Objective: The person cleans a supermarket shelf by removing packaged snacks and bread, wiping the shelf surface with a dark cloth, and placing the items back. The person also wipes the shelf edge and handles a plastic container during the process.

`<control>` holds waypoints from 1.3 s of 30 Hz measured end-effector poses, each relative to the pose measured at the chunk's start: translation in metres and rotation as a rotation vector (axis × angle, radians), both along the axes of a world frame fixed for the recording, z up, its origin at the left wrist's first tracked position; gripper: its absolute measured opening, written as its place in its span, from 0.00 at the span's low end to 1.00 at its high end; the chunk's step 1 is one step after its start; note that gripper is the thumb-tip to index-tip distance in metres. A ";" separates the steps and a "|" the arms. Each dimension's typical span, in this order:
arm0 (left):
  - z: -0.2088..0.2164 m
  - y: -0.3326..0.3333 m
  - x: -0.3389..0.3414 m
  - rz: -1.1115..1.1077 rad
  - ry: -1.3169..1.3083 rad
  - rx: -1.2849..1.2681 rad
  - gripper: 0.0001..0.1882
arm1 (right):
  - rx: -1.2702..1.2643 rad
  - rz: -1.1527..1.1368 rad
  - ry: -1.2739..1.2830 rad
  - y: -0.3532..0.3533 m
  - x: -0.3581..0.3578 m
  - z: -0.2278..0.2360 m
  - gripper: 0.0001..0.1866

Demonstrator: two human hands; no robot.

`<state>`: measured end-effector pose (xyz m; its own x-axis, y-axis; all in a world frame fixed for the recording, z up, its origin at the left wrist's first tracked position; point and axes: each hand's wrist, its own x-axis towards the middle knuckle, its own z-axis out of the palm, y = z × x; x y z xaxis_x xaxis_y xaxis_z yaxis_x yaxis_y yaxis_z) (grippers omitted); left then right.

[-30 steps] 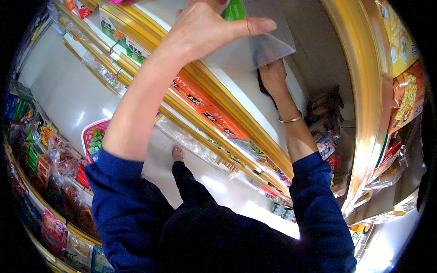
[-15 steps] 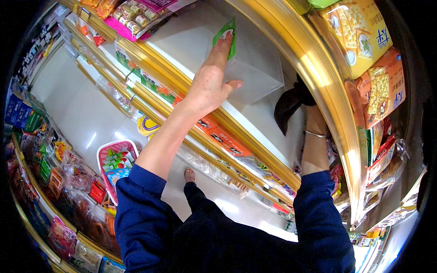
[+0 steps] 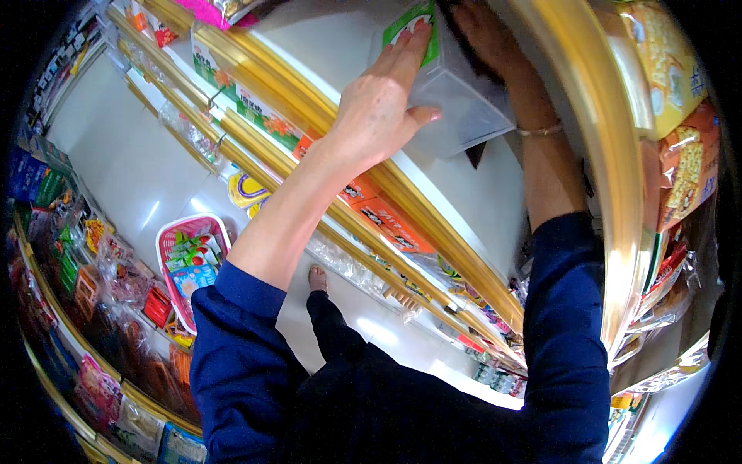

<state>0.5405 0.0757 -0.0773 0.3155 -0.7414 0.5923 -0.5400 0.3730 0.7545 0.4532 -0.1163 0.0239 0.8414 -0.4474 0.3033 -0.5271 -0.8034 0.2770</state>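
Observation:
My left hand [image 3: 384, 108] lies against a clear plastic box [image 3: 464, 112] on the pale shelf board. Its fingers stretch over the box's green label [image 3: 410, 27], and the thumb stands apart. My right hand [image 3: 485, 37] reaches in past the box's far side, with its fingertips partly cut off by the view's top. Dark cloth runs along that hand's inner edge, and a pointed end of the dark cloth [image 3: 477, 155] shows below the box. The right hand seems closed over the cloth, though its grip is partly hidden.
A gold shelf edge [image 3: 610, 178] curves close beside my right arm, with cracker packs [image 3: 684, 166] above it. Another gold edge [image 3: 456, 267] runs below the board. Down on the left, a pink basket [image 3: 166, 274] holds packets. Packaged snacks fill the shelves at far left.
The box has shifted up and right in the view, together with my left hand. My right hand has moved farther in, behind the box, and most of the dark cloth is now hidden.

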 end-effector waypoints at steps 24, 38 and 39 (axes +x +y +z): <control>0.005 0.010 0.068 -0.103 0.271 -0.178 0.34 | 0.076 -0.636 -0.608 -0.033 -0.263 -0.075 0.25; 0.026 0.095 0.121 0.056 0.557 -0.097 0.34 | 0.290 -0.522 -0.334 -0.061 -0.061 -0.122 0.32; 0.031 0.101 0.123 0.063 0.525 -0.081 0.35 | 0.376 -0.334 -0.408 -0.072 -0.029 -0.126 0.29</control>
<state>0.6633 0.1765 -0.0465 0.6269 -0.6700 0.3977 -0.1209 0.4206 0.8991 0.4240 -0.1885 -0.1019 0.4887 -0.8031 0.3409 -0.7689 -0.5811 -0.2666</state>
